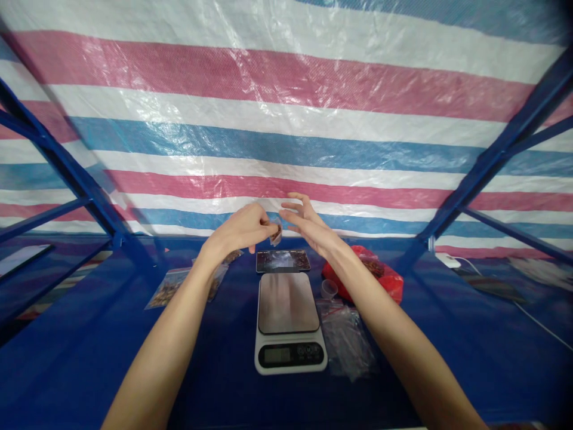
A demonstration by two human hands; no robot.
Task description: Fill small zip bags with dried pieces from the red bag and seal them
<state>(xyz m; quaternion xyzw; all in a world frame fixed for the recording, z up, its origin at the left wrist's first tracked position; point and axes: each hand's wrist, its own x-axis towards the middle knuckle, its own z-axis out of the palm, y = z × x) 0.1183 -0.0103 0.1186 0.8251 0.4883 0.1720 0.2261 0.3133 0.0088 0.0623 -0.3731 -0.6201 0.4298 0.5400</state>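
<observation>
My left hand (245, 230) is closed, pinching a small clear plastic bag (276, 234) with something brown inside, above the far end of the scale. My right hand (308, 226) is just right of the bag with its fingers spread, holding nothing. Below both hands a dark phone-like slab (283, 261) lies behind the white digital scale (289, 322). The scale's metal plate has nothing on it. By my right forearm are a small clear plastic cup (329, 289) and a red plastic bag (394, 283) with brown bits in it, partly hidden by the forearm.
Empty clear zip bags (349, 343) lie right of the scale. Filled zip bags (168, 288) lie on the left of the blue table (89, 358). Blue metal posts (501, 149) frame both sides, and a striped tarp (286, 143) hangs behind. A white plug (447, 260) with a cable sits far right.
</observation>
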